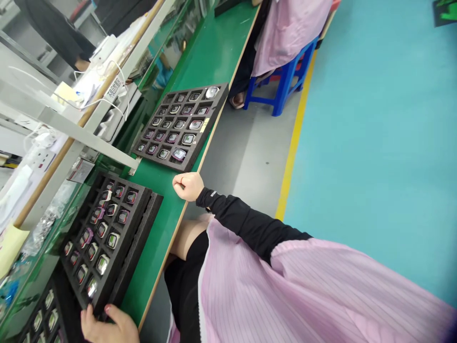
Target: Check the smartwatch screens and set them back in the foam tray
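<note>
Two black foam trays lie stacked at an angle on the green bench. In the compartments of the upper tray (pixel 137 209) are several watch-like pieces (pixel 113 240) with silver, purple or dark frames. My left hand (pixel 110 326) grips the near corner of this stack, thumb and fingers at the tray's end; its lower part runs out of the picture. My right hand (pixel 189 186) is closed in a fist at the bench's front edge, with no object visible in it. Just beyond that fist lies another black foam tray (pixel 185 164), holding several similar watch pieces.
Another tray (pixel 64 290) of watch pieces is partly visible at the lower left. A metal shelf frame (pixel 89 143) with cables and papers runs behind the bench (pixel 210 52). Farther along, a person in pink sits on a blue stool (pixel 278 97).
</note>
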The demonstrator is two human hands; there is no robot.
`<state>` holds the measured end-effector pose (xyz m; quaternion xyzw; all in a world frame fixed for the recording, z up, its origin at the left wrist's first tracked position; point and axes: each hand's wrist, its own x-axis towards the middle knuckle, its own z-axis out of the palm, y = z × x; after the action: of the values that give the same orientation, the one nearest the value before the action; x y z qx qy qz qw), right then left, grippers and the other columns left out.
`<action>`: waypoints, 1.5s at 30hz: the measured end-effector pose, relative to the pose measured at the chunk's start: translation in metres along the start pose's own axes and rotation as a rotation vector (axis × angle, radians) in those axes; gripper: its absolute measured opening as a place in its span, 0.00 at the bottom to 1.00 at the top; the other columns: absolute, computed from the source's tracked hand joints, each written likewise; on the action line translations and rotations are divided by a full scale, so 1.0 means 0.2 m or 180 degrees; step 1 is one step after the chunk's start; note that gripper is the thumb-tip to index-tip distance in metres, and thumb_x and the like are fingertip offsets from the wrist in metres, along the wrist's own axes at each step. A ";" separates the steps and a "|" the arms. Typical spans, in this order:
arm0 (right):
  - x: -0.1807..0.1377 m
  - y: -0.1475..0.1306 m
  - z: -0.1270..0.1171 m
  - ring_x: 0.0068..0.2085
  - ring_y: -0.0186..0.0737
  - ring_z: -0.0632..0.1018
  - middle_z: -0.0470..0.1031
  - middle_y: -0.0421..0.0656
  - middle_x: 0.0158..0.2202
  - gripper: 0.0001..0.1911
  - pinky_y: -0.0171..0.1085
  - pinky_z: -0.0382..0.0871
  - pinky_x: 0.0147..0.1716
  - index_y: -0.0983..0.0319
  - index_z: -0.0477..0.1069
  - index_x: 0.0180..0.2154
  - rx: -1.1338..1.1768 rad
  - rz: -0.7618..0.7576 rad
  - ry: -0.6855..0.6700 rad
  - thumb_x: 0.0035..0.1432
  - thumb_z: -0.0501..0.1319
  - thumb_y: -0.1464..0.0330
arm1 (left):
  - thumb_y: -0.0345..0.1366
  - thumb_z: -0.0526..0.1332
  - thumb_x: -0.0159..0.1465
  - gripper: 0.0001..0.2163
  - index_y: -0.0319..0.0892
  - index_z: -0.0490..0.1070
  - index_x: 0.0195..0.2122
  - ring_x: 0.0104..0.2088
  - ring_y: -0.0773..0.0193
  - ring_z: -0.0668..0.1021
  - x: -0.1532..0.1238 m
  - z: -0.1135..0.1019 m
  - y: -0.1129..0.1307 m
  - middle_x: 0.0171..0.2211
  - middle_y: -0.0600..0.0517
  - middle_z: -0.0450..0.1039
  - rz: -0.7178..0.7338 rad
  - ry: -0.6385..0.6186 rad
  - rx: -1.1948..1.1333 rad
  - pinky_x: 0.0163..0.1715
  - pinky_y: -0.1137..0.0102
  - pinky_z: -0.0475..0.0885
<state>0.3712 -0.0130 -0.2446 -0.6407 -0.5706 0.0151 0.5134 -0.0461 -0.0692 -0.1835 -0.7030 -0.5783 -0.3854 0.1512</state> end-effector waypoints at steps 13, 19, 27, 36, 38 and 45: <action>-0.01 0.02 0.02 0.37 0.40 0.78 0.76 0.43 0.41 0.10 0.42 0.77 0.39 0.64 0.74 0.44 -0.0051 0.0019 0.0173 0.70 0.63 0.63 | 0.28 0.59 0.55 0.41 0.39 0.44 0.69 0.54 0.45 0.76 -0.07 0.00 0.01 0.64 0.30 0.61 -0.0805 0.0236 -0.0467 0.47 0.47 0.74; -0.05 0.03 0.03 0.36 0.39 0.78 0.76 0.43 0.40 0.10 0.41 0.77 0.37 0.64 0.74 0.43 -0.0037 0.0000 0.0249 0.70 0.62 0.63 | 0.28 0.60 0.55 0.40 0.32 0.46 0.68 0.56 0.45 0.74 -0.08 0.00 -0.01 0.58 0.29 0.65 -0.1075 0.0258 -0.0577 0.49 0.48 0.74; -0.05 0.05 0.04 0.35 0.39 0.78 0.76 0.43 0.40 0.10 0.40 0.77 0.36 0.64 0.74 0.44 -0.0022 0.0006 0.0334 0.70 0.62 0.63 | 0.30 0.60 0.55 0.38 0.28 0.50 0.68 0.57 0.43 0.73 -0.08 -0.01 -0.02 0.56 0.28 0.66 -0.1191 0.0244 -0.0731 0.52 0.47 0.72; -0.04 0.06 0.05 0.35 0.39 0.78 0.76 0.43 0.41 0.10 0.39 0.77 0.35 0.64 0.74 0.45 -0.0048 -0.0048 0.0403 0.70 0.62 0.63 | 0.36 0.60 0.60 0.32 0.28 0.60 0.65 0.56 0.34 0.75 -0.07 0.01 0.03 0.55 0.26 0.70 -0.1356 0.0445 -0.0640 0.53 0.42 0.71; -0.05 0.06 0.05 0.35 0.39 0.78 0.76 0.43 0.41 0.10 0.39 0.77 0.35 0.64 0.74 0.45 -0.0062 -0.0037 0.0397 0.70 0.62 0.63 | 0.37 0.57 0.62 0.30 0.28 0.61 0.64 0.56 0.35 0.75 -0.08 0.01 0.02 0.55 0.26 0.70 -0.1317 0.0494 -0.0663 0.53 0.42 0.71; -0.07 0.02 0.01 0.32 0.37 0.77 0.76 0.41 0.36 0.12 0.38 0.76 0.34 0.64 0.74 0.40 -0.0133 0.0049 0.0405 0.70 0.62 0.61 | 0.35 0.58 0.64 0.25 0.45 0.61 0.63 0.54 0.40 0.77 -0.10 -0.01 -0.02 0.55 0.38 0.74 -0.1452 0.0582 -0.0734 0.51 0.43 0.74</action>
<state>0.3687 -0.0206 -0.2560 -0.6553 -0.5321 -0.0336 0.5351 -0.0514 -0.0823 -0.1973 -0.5294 -0.6579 -0.5347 0.0310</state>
